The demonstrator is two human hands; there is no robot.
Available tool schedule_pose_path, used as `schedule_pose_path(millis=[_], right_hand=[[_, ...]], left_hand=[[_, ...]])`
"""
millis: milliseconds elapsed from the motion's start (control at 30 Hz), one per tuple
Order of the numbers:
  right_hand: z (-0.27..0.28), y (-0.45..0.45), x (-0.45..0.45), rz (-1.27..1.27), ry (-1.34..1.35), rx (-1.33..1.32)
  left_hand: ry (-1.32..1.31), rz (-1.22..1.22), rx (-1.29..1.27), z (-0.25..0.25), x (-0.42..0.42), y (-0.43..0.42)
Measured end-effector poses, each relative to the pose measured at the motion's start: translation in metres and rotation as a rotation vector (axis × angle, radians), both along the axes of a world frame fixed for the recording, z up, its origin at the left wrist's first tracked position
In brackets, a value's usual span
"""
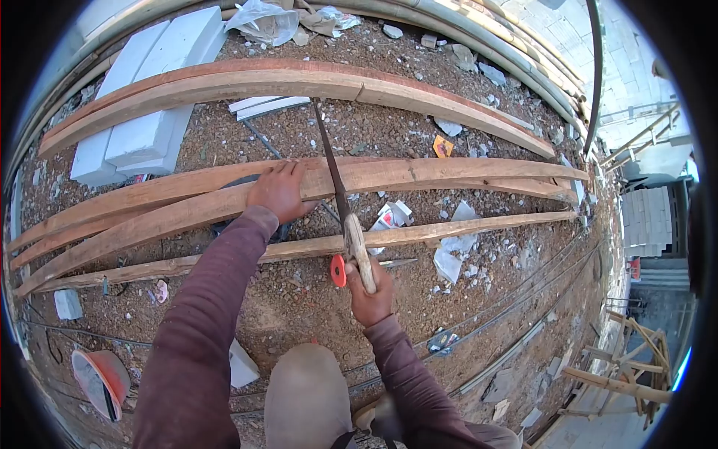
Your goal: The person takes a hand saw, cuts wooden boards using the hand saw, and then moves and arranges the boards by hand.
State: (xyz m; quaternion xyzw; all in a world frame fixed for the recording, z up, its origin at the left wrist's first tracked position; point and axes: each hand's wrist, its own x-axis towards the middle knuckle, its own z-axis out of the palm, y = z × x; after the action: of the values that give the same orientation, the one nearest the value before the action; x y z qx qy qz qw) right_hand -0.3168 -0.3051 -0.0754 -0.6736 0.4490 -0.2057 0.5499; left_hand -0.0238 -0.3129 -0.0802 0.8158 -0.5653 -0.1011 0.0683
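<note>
My right hand (372, 295) is closed around the pale wooden handle of a handsaw (336, 176). Its long dark blade points away from me and lies across a wooden beam (441, 170). My left hand (283, 191) grips the same beam from above, just left of the blade, with the thumb toward the saw. A red disc-shaped piece (338, 271) sits beside the saw handle; I cannot tell what it is. Nearer to me, a thinner wooden beam (479, 227) runs beneath the saw handle.
Beyond lies another long beam (224, 84), partly over white blocks (142, 135). Bamboo poles (479, 41) line the far side. Rubble and plastic scraps (456, 247) cover the dirt. An orange bucket (105, 382) lies at lower left. Thin rods (516, 295) stretch across the right.
</note>
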Motion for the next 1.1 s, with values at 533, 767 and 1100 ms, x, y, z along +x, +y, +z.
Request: schedule_pose_path(millis=[533, 767, 1100], right_hand=[[0.034, 0.067, -0.097, 0.007, 0.117, -0.135], [0.002, -0.007, 0.002, 0.038, -0.040, -0.126], [0.030, 0.075, -0.092, -0.063, 0.063, -0.076]], left_hand=[[-0.001, -0.003, 0.019, -0.002, -0.001, 0.001], [-0.003, 0.017, 0.023, 0.002, -0.008, 0.002], [-0.015, -0.001, -0.006, -0.006, -0.009, 0.004]])
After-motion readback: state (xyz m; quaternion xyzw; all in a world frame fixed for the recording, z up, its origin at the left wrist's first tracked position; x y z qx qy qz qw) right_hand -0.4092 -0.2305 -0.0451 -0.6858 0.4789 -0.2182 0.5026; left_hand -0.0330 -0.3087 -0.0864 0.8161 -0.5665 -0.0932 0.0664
